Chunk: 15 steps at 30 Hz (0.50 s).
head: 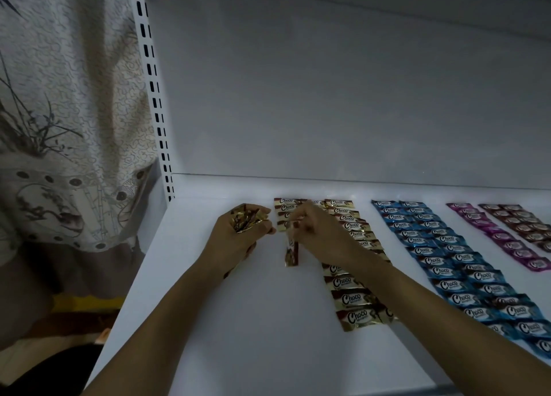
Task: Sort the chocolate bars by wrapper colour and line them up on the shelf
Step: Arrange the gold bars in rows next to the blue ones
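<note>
Rows of foil-wrapped chocolate bars cover the white metal shelf [238,321] in front of you. Take the long column of gold-and-brown bars [347,294] as your mark. Just left of its far end lies a short column of the same gold bars [283,208]. Your right hand [319,231] reaches across the long column and pinches one gold bar [291,254] by its upper end, so it hangs upright just left of the column; whether it touches the shelf, you cannot tell. Your left hand [238,237], further left, is curled round a bunch of gold bars [245,219]. Right of the long column lie a double column of blue bars [447,255], then magenta bars [504,240], then dark brown ones [521,221].
</note>
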Each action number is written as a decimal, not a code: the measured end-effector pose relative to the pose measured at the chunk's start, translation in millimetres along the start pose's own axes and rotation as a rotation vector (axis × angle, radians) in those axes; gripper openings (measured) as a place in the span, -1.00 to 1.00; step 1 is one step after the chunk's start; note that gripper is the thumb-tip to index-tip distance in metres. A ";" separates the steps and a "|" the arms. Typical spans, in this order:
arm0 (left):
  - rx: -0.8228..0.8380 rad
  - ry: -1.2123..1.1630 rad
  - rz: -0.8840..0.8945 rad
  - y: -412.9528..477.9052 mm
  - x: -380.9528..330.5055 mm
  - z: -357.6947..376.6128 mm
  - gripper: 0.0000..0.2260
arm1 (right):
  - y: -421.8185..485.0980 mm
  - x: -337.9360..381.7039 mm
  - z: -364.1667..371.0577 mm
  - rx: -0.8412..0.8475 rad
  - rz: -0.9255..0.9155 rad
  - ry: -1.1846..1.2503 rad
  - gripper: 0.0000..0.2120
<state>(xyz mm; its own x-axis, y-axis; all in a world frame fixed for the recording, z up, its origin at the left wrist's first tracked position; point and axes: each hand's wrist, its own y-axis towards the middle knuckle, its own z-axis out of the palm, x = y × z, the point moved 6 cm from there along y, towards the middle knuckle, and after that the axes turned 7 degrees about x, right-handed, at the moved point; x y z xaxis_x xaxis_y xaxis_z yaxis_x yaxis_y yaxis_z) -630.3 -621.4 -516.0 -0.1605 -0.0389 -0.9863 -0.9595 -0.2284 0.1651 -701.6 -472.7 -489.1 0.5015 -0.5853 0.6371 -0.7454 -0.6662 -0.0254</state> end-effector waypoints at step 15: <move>-0.025 0.021 0.020 -1.3 -0.4 -0.1 -0.88 | -21.3 15.0 11.3 -0.113 -0.125 -0.718 -0.77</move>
<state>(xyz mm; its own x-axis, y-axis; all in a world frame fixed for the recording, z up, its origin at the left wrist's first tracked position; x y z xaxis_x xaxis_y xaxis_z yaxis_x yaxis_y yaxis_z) -629.0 -621.2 -515.9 -0.1745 -0.0643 -0.9826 -0.9501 -0.2512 0.1852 -673.2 -472.5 -487.7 0.7204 -0.6928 -0.0325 -0.6854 -0.7184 0.1187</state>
